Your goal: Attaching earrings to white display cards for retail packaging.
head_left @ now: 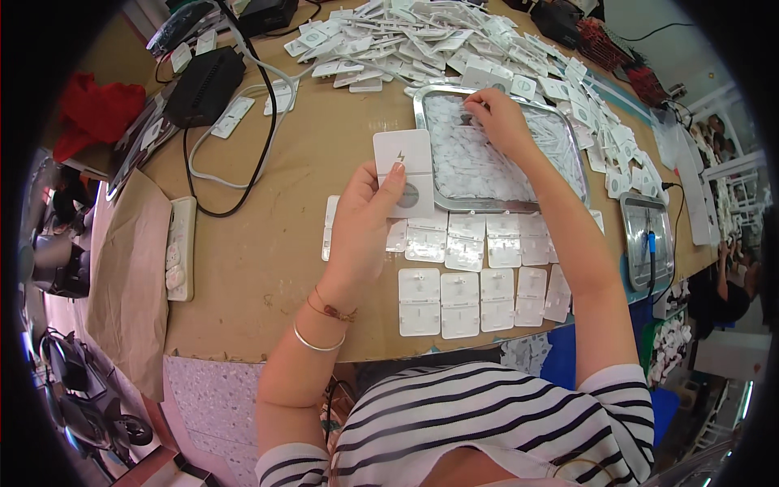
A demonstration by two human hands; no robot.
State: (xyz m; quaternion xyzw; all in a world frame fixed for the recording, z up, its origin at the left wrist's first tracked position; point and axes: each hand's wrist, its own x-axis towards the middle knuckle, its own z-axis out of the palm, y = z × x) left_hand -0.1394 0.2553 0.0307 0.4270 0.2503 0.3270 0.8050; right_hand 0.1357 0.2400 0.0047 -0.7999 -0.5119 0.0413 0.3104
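Note:
My left hand (369, 213) grips a white two-panel plastic charger-like plate (415, 146), held upright with the thumb across its front. The plate carries a dark bolt mark and a grey disc. Over a shallow metal tray (442, 203), the fingertips of my right hand (497, 118) are pinched together, with a small dark spot by them that I cannot identify. Small whitish translucent pieces (479, 170) fill the tray. Below it, several similar white plates (419, 302) lie in two rows on the brown table covering.
A large heap of white plates (389, 40) spreads across the back and right. At left are a black power adapter (204, 88), looping cables (264, 154) and a white power strip (180, 247). A smaller metal tray (637, 219) with a blue-handled tool (652, 243) stands at right.

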